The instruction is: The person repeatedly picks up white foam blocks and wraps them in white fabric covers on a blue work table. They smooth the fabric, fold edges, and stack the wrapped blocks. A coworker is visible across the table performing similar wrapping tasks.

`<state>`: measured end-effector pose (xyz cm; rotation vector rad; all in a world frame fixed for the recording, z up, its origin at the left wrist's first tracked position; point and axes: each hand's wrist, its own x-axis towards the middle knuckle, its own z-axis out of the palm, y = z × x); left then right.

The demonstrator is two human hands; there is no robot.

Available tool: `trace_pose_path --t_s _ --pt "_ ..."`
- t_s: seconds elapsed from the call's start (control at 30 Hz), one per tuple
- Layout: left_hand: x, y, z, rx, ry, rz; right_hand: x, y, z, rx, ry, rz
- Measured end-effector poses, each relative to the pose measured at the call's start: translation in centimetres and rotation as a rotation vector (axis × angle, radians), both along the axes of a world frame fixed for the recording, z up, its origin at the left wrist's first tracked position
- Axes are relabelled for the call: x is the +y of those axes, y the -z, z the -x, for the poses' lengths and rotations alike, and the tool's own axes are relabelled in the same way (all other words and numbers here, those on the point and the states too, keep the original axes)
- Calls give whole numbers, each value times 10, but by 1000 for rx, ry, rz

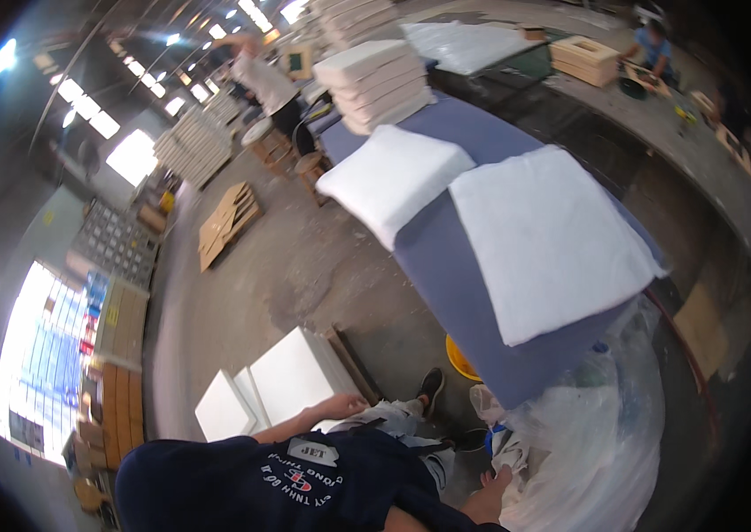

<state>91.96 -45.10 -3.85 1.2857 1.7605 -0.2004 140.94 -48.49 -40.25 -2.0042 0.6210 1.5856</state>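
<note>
The left hand (pixel 340 406) rests low beside the white foam slabs (pixel 291 377) stacked on the floor, its grip unclear; the right hand (pixel 492 488) touches the clear plastic bag (pixel 588 443), grip also hidden. Two white padding sheets (pixel 548 235) already lie on the blue tabletop (pixel 446 275); the slabs look not yet lifted

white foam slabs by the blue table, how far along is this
Looks done: two white padded sheets lie spread on the blue-covered table, with a stack of white cushions at its far end. In hand: the left hand reaches to the white foam slabs on the floor; the right hand is at the clear plastic bag. Left: those slabs are still on the floor.
</note>
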Motion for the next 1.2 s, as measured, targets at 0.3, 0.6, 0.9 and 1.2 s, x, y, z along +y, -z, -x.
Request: trace_pose_path --t_s 0.3,0.6,0.9,1.2 --pt "26 16 4 39 182 38 -5 -9 5 330 183 -124" --pt "61 20 -24 -52 226 -118 7 -82 -12 -697 -1003 -142" --pt "61 50 -25 -145 338 -137 18 -239 -45 -711 -822 -752" --pt "134 -14 -44 -871 -331 411 130 -437 180 -108 -1092 -1248"
